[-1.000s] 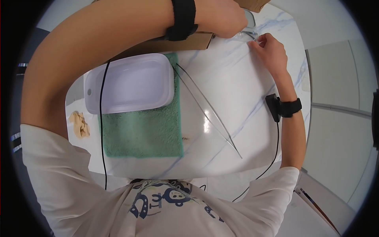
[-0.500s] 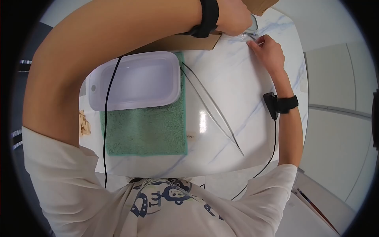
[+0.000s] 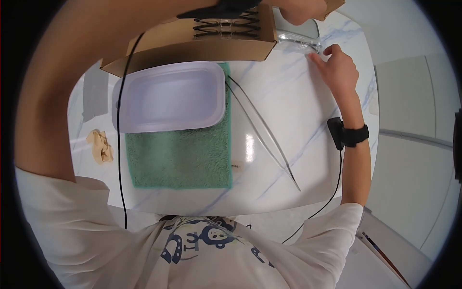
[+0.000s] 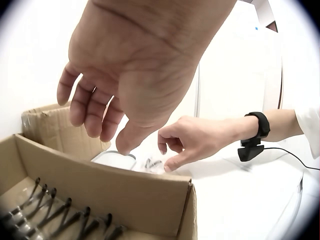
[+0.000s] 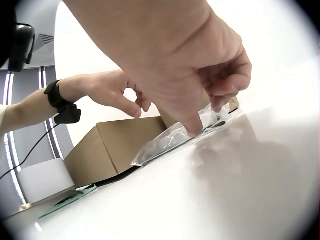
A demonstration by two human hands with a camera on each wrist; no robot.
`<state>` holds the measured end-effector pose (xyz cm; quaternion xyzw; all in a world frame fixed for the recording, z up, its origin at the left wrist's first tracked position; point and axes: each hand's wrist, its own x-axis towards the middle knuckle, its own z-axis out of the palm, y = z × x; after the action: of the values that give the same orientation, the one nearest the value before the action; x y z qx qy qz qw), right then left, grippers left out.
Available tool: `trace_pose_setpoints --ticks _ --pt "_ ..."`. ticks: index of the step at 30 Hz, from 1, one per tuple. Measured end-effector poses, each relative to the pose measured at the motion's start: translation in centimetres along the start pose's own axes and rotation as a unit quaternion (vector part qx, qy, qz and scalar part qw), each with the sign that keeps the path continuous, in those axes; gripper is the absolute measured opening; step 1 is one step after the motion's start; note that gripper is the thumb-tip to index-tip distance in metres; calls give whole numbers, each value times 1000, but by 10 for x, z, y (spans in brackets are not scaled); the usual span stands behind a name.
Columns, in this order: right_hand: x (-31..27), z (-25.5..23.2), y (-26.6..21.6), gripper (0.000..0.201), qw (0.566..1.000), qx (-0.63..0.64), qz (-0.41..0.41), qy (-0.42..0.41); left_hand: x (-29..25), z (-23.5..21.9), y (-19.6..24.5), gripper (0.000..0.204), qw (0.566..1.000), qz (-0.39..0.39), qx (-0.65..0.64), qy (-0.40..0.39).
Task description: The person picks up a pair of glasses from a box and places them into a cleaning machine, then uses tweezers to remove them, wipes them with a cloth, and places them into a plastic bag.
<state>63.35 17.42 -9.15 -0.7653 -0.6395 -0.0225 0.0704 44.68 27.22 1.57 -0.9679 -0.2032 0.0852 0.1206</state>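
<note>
My left hand (image 3: 301, 8) hovers over the back right, beside the cardboard box, its fingers loosely hanging and holding nothing in the left wrist view. Below it lies a grey rounded panel with a dark rim (image 3: 301, 30). Along the panel's front edge stretches a clear plastic bag (image 5: 170, 137) with a thin dark rod-like thing in it. At the bag's right end is my right hand (image 3: 339, 70), thumb and forefinger spread apart, the thumb tip right at the bag's edge in the right wrist view.
An open cardboard box (image 3: 192, 55) holds several thin black bowed pieces (image 3: 226, 29). A lilac plastic tub (image 3: 168, 98) stands on a green towel (image 3: 178, 164). Long metal tweezers (image 3: 269, 135) lie to their right. A crumpled beige cloth (image 3: 100, 147) sits left. Cables trail from both wrists.
My left hand has lifted back from the plastic bag and panel, uncovering the box's contents. My right thumb and forefinger have parted and drawn slightly right from the bag's end.
</note>
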Motion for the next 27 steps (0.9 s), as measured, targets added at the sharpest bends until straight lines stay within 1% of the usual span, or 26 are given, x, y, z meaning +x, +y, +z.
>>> trace_pose_setpoints --ticks 1,3,4,6,7,9,10,12,13,15,16,18,19,21,25,27 --pt "-2 -1 -2 49 1000 2 -2 0 -2 -6 -5 24 1000 -2 1 -2" --pt "-5 -2 -6 44 1000 -11 -13 21 -7 -18 -10 23 999 -9 -3 -36" --pt "-5 -3 -8 44 1000 -11 -13 24 -9 -20 -10 23 999 -10 0 -35" --pt "-9 -7 -10 42 997 -6 -42 59 -15 -25 -8 22 999 -49 7 -20" --pt "-8 -6 -9 42 997 -6 -41 61 -21 -27 -8 22 999 -50 9 -19" --pt "-2 -4 -7 42 995 -60 -33 73 -32 -29 -5 22 1000 -9 10 0" --pt "-1 -5 -7 42 995 -61 -33 74 -30 -26 -4 22 1000 -9 10 0" --pt "1 -7 -9 44 996 -80 -6 37 -26 -15 1 22 999 -22 33 6" --pt "0 -9 -10 44 996 -80 -7 36 -26 -14 1 22 999 -22 33 5" --pt "-4 -10 -13 46 993 -92 -2 75 -26 -12 2 22 998 21 51 7" --pt "-4 -9 -14 46 993 -92 -3 74 -24 -8 1 22 999 20 50 7" --pt "-5 -8 -14 50 993 -77 -36 86 -20 -2 3 22 998 6 58 10" --pt "-5 -6 -13 50 993 -77 -35 86 -20 -1 4 22 998 6 58 10" --pt "-4 -1 -14 52 991 -57 -76 89 -21 -1 7 23 998 0 55 -12" --pt "-1 3 -18 53 991 -54 -81 90 -21 0 9 24 998 -2 58 -23" --pt "-2 3 -21 52 993 -46 -60 87 -23 0 7 24 998 14 55 -10"
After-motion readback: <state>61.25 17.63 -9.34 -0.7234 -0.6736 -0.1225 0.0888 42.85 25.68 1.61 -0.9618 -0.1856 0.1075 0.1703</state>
